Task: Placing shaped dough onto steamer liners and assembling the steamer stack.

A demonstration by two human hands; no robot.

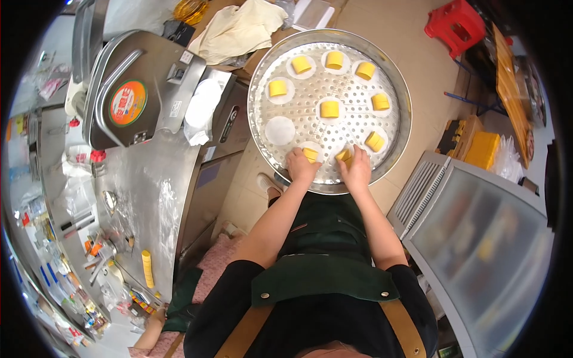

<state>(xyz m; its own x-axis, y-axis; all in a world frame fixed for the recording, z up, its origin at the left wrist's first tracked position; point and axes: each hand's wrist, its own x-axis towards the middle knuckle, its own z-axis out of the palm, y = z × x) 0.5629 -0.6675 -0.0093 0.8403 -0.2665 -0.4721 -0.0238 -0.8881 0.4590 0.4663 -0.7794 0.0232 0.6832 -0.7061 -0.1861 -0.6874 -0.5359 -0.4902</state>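
Observation:
A round steamer tray (253, 113) of perforated metal lies in front of me. On it, several yellow dough pieces (329, 109), short and thick, sit on white paper rounds; one paper round (280, 130) at the left is bare. Close to the near rim, my left hand (302, 167) has its thumb and fingers around a yellow dough piece (310, 154) over a paper round. Just to its right, my right hand (357, 170) is closed on another yellow dough piece (343, 155), partly hidden by the fingers.
On the left, a large metal machine (128, 95) stands by a steel counter (161, 191) bearing a long yellow dough roll (147, 268). Another person's arm (149, 334) reaches in at lower left. A glass-topped chest (477, 221) is to the right, a red stool (456, 27) beyond.

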